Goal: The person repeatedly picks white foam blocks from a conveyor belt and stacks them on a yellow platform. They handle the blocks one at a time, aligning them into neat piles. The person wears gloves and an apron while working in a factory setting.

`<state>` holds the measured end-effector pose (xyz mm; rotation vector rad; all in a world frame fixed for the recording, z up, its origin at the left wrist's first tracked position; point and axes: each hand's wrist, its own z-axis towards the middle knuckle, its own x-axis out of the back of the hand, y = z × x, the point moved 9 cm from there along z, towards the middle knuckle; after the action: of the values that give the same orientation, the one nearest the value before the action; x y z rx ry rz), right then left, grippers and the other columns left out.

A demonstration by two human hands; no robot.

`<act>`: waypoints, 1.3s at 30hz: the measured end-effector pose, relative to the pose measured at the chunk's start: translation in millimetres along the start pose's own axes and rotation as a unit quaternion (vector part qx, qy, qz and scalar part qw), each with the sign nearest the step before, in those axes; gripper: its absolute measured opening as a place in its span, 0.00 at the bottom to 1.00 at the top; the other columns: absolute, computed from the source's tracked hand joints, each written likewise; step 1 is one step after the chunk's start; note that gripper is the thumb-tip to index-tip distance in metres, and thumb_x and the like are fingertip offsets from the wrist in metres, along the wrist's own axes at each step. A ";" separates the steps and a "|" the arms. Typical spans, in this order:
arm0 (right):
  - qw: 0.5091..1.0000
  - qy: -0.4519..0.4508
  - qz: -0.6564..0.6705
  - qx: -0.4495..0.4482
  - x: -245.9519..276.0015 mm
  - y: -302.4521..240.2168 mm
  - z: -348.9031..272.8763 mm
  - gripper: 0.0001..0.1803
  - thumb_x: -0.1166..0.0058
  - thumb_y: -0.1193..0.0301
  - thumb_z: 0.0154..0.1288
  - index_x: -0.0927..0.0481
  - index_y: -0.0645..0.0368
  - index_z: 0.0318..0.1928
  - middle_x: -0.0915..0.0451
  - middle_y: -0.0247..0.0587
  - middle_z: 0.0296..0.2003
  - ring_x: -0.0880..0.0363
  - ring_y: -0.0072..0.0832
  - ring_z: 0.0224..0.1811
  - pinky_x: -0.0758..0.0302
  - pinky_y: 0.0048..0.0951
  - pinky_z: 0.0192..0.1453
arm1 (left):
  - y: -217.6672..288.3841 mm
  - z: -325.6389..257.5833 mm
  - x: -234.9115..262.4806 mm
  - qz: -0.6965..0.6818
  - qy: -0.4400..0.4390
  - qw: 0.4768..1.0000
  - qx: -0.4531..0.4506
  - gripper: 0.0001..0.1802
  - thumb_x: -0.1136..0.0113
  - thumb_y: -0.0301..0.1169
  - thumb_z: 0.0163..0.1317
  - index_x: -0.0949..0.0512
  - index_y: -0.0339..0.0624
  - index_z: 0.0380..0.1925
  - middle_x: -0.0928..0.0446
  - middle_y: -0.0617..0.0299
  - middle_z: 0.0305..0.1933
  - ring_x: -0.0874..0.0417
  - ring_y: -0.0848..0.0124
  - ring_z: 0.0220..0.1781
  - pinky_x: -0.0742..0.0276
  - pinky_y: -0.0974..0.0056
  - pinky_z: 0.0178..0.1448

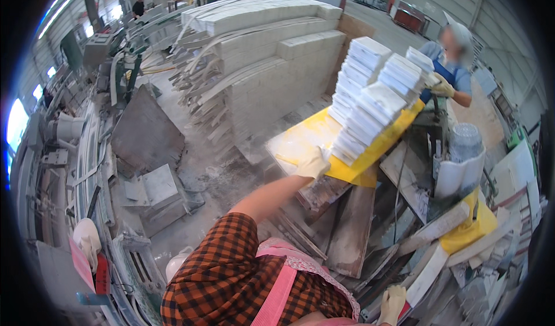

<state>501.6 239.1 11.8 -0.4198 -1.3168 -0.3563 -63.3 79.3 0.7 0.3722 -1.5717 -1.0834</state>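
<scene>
My left hand (312,165), in a cream work glove, reaches forward to the yellow-covered board (300,135). It is at the board's near edge, beside the stacks of white stone slabs (364,115). Its fingers look outstretched, slightly blurred, with no object visible in them. At the bottom right, my right hand (393,304), gloved the same way, is low by my side near a long white strip (428,274). How its fingers are set is not clear. Across the stacks, a co-worker's gloved hand (442,87) is next to the far slabs.
A large pile of pale stone slabs (277,65) rises ahead. Dark plates (147,126) and stone blocks (159,190) stand to the left. Offcuts and a second yellow sheet (471,225) clutter the right, below a clear plastic container (465,144). Behind the board stands a co-worker (457,65).
</scene>
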 end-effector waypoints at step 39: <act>0.995 -0.012 -0.092 0.022 -45.4 6.4 -34.5 0.18 0.43 0.62 0.64 0.18 0.60 0.21 0.18 0.52 0.23 0.21 0.51 0.29 0.27 0.51 0.43 | 7.8 2.9 4.2 0.090 -0.050 0.994 0.047 0.31 0.33 0.50 0.53 0.18 0.36 0.49 0.18 0.45 0.51 0.18 0.52 0.55 0.23 0.51 0.59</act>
<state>524.2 228.5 -39.9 -0.2673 -1.3873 -0.4757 -64.9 81.6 9.6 0.2371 -1.7135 -0.9040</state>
